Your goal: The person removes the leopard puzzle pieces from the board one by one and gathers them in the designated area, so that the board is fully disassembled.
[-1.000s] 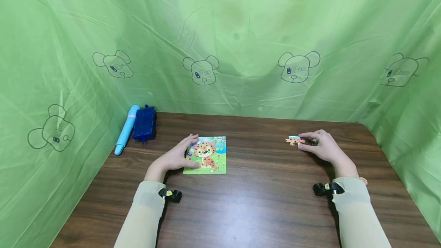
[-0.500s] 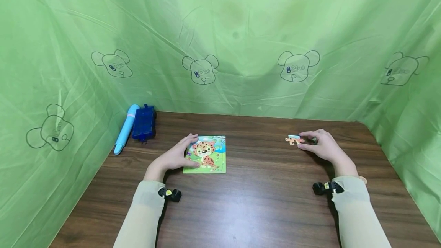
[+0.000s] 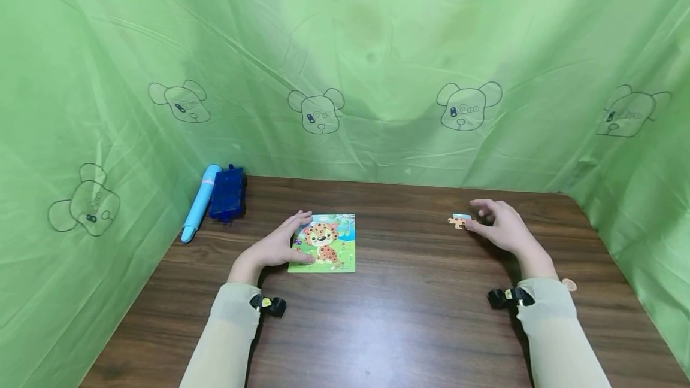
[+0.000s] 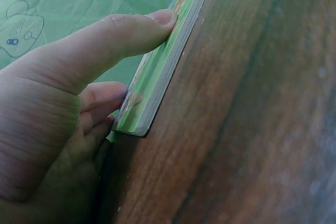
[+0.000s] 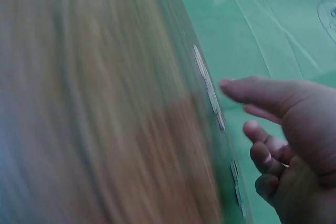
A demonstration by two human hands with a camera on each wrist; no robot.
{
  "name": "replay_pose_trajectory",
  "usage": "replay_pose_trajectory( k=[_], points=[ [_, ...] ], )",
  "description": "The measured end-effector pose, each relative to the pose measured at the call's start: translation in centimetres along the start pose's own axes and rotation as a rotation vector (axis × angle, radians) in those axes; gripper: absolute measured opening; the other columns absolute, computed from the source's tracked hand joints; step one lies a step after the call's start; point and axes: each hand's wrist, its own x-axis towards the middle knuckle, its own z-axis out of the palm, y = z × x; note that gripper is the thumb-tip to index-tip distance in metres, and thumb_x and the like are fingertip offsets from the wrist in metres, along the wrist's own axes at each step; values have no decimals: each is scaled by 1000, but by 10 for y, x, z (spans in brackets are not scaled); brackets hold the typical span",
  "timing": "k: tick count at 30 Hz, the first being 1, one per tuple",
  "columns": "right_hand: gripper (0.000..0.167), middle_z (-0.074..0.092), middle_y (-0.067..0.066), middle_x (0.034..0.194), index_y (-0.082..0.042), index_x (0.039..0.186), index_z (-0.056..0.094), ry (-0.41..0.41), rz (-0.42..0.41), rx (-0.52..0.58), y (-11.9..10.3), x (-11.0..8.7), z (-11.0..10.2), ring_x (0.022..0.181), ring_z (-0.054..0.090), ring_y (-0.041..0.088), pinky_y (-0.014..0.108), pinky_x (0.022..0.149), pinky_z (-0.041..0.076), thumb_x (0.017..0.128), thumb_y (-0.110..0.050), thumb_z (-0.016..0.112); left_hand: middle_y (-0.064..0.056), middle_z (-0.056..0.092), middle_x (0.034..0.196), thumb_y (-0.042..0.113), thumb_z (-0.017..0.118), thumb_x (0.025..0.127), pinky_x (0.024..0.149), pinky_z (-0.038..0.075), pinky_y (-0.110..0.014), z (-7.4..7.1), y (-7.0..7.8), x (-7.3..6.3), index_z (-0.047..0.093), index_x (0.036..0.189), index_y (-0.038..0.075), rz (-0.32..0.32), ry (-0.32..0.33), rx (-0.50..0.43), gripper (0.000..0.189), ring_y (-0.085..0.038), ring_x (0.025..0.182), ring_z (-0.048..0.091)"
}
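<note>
At the right of the frame, a spotted puzzle piece [image 3: 459, 220] lies on the brown surface [image 3: 388, 316] just left of my right hand [image 3: 507, 231], the nearer of the two; its long axis seems to run left to right, its right end partly behind my thumb. That thumb and forefinger stand apart, gripping nothing; whether the thumb tip touches the piece, I cannot tell. Left of center, well apart, my left hand [image 3: 269, 250] rests on the left side of a leopard picture board [image 3: 326, 244], thumb and fingers spread, hiding part of that edge; the left wrist view cuts off the board's far end. The blurred right wrist view shows a second piece [image 5: 238, 187] edge-on, its face hidden; from the head view I cannot make it out.
</note>
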Motion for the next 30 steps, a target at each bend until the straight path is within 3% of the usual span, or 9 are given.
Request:
replay_pose_trajectory(
  k=[5,9,21,30],
  points=[
    [51,70,20,114,-3,143,65,69,3,86,-35,8,11,107,68,38,54,93,51,100,-27,82,-6,21,182,47,95,84,131,18,-65,1,0,1,34,172,12,-3,3,2,112,-33,169,8],
    [47,73,21,113,-3,140,67,69,-19,164,-72,13,26,104,71,36,55,92,55,100,-24,83,-6,20,182,47,94,84,131,18,-66,0,0,0,33,172,12,-6,0,0,112,-34,169,8],
    [41,70,0,100,-6,131,73,-62,-168,234,-174,21,81,87,67,14,34,77,56,94,-19,87,-9,19,182,47,95,83,131,19,-66,1,0,0,33,172,12,-13,7,-3,114,-36,169,9],
    [36,69,1,94,-3,127,74,-129,-108,335,-230,42,119,77,63,16,31,70,54,95,-15,85,-10,16,183,49,95,83,130,20,-66,0,1,0,28,173,10,-7,6,7,119,-36,169,9]
  ],
)
